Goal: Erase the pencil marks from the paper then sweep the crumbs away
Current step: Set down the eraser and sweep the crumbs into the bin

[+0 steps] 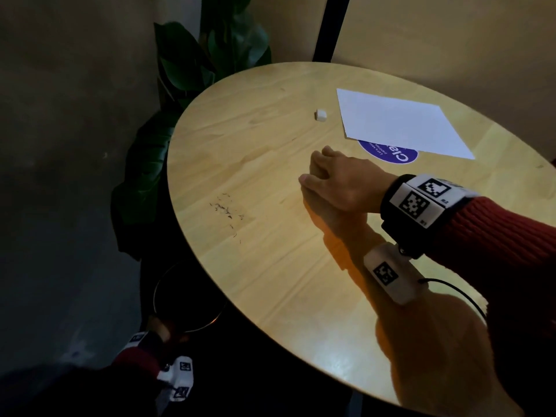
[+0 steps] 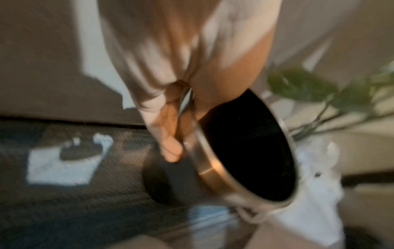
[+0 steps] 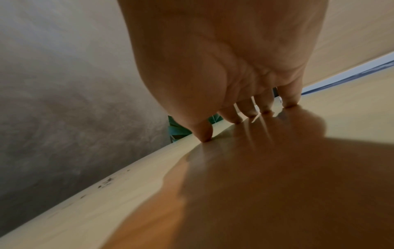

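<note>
Now sweeping | paper (image 1: 403, 123) looks clean | crumbs (image 1: 225, 207) still on table (image 1: 270, 266) | right hand (image 1: 334, 182) fingertips (image 3: 236, 118) spread, pressing down | left hand (image 2: 170, 134) grips bin (image 2: 245, 146) rim below edge

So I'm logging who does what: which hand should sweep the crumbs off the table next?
Right hand: its fingertips touch the table beside the crumbs. The left hand holds the bin below the edge.
</note>
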Action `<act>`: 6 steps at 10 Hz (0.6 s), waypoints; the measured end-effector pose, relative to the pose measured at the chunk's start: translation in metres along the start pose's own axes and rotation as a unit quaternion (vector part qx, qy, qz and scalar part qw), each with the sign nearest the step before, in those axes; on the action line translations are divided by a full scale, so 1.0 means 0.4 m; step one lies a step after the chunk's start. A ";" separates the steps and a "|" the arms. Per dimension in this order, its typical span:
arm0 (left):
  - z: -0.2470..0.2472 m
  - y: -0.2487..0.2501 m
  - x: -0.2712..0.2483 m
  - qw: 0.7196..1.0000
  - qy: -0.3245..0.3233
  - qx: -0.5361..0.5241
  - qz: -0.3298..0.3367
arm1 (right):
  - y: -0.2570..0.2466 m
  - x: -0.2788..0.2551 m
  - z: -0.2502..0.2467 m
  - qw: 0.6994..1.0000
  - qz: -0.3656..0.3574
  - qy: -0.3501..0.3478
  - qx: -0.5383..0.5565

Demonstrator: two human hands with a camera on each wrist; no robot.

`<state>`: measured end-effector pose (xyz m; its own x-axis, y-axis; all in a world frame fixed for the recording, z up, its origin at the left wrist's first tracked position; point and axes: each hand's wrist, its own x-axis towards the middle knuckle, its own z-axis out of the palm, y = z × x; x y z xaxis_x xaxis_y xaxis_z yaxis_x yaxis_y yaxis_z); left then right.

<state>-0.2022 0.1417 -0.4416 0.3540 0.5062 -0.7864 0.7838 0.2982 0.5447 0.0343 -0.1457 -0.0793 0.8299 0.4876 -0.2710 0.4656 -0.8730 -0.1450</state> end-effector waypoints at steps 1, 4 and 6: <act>-0.038 0.034 -0.012 0.995 -0.004 0.103 0.011 | -0.004 -0.007 -0.004 1.000 0.004 -0.004 0.004; -0.202 0.252 -0.380 0.947 -0.046 0.282 0.145 | -0.004 -0.008 -0.002 0.999 -0.003 -0.009 0.034; -0.274 0.355 -0.528 0.947 -0.050 0.275 0.156 | -0.023 -0.002 0.016 0.992 0.032 -0.026 0.118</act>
<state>-0.2215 0.1660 -0.1662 0.6369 0.4133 -0.6508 0.7709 -0.3346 0.5420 0.0272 -0.1380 -0.0839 0.8358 0.4358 -0.3339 0.3231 -0.8821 -0.3427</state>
